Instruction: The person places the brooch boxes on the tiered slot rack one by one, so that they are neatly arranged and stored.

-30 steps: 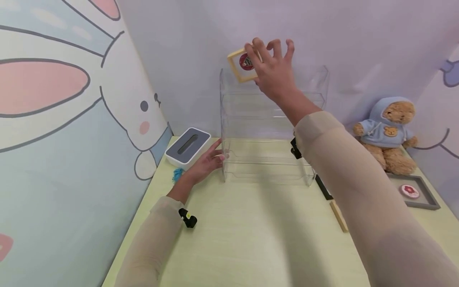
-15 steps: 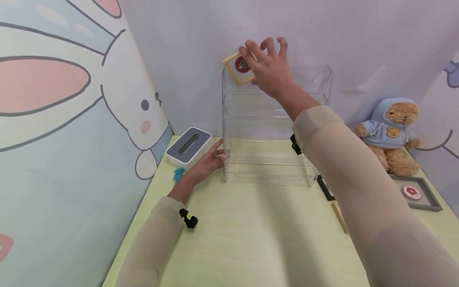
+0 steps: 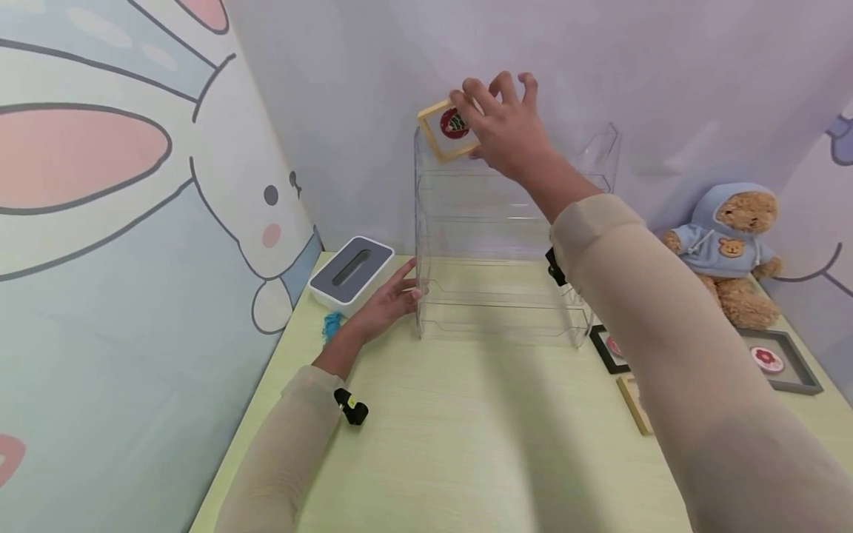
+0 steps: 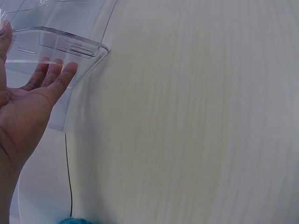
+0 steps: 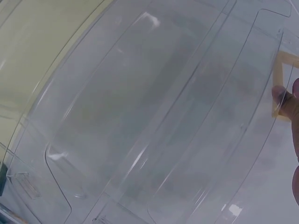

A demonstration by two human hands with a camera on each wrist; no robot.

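Note:
A clear multi-tier acrylic rack [image 3: 503,305] stands upright on the table against the back wall. My right hand [image 3: 509,132] pinches a small light-wood frame [image 3: 436,137] at its right side, with thumb and index finger. Inside the frame sits a round red badge [image 3: 456,123] with a green tree on it. The frame is tilted, at the top left of the rack; whether it touches the shelf, I cannot tell. Low on the rack's left side, my left hand [image 3: 381,311] rests with its fingers extended against the clear panel, as the left wrist view also shows.
Left of the rack are a white box with a grey slotted lid [image 3: 352,272] and a blue tangled item [image 3: 331,326]. To the right lie a black frame [image 3: 605,352], a wooden frame [image 3: 634,406] and a grey tray [image 3: 791,363], near a teddy bear [image 3: 723,248].
My right hand has brought the wooden frame slightly left and down toward the rack's top left corner. The left hand has stayed on the rack's side.

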